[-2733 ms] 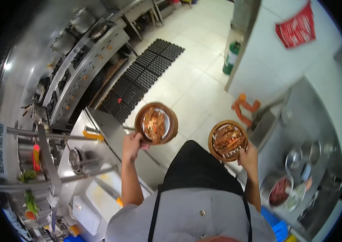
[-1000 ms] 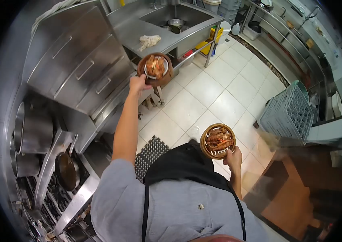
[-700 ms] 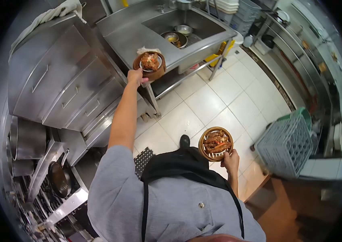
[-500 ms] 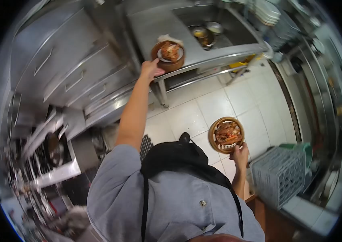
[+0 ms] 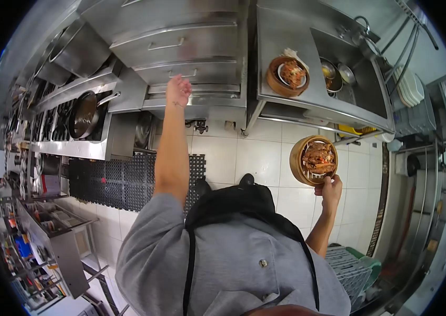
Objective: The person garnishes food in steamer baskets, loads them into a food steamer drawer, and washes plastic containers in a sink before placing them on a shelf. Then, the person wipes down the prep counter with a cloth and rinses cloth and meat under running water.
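My right hand (image 5: 330,190) grips the near rim of a round bamboo steamer basket (image 5: 297,164), held above the tiled floor. In it lie glossy reddish-brown pieces of food (image 5: 318,157) with orange and red bits, on a white dish with a slotted edge. My left hand (image 5: 179,90) is empty, its fingers loosely curled, stretched out in front of the steel drawers. Apart from it, to the right, a second bamboo steamer basket (image 5: 273,81) stands on the steel counter, with similar food (image 5: 292,74) on a white dish.
A crumpled white cloth (image 5: 291,53) lies behind the counter basket. Bowls sit in the sink (image 5: 357,52). Left are a stove with a dark pan (image 5: 83,115) and large pots (image 5: 81,50). A black mat (image 5: 123,179) covers part of the floor; a grey rack (image 5: 346,268) stands low right.
My left hand has let go of the counter basket and moved away to the left. The view has swung left. My right hand still holds its basket.
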Available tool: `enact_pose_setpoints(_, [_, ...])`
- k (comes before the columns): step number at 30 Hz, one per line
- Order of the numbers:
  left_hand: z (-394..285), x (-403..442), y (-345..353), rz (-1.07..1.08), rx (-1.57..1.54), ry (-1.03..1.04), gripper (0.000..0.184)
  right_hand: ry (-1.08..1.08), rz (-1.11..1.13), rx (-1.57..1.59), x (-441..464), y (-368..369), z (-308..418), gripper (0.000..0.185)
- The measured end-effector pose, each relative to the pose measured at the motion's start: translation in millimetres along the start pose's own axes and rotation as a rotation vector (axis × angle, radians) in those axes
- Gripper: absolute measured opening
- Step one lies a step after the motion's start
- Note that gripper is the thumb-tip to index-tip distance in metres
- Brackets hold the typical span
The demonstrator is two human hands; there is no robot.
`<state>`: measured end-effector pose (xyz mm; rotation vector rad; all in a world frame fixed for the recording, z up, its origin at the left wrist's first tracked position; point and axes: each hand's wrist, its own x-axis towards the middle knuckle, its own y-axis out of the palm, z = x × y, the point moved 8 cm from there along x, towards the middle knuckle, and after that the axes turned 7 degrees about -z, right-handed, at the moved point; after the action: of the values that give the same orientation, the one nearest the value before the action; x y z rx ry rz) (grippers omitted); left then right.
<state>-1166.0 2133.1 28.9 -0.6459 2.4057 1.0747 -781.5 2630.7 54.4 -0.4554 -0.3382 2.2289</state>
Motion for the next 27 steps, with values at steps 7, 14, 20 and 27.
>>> enact_pose_setpoints(7, [-104,-74,95,0.530,-0.188,0.296,0.025,-0.056,0.188,-0.040,-26,56,46,0.026])
enact_pose_setpoints(14, [-7,61,6,0.100,0.215,-0.026,0.021,-0.109,0.222,-0.024,-49,87,66,0.029])
enact_pose_setpoints(20, [23,19,5,0.283,-0.011,-0.142,0.024,-0.121,0.240,-0.028,-58,95,81,0.025])
enact_pose_setpoints(27, [36,-74,-126,0.187,-0.075,0.145,0.013,-0.316,0.405,-0.033,-59,153,169,0.035])
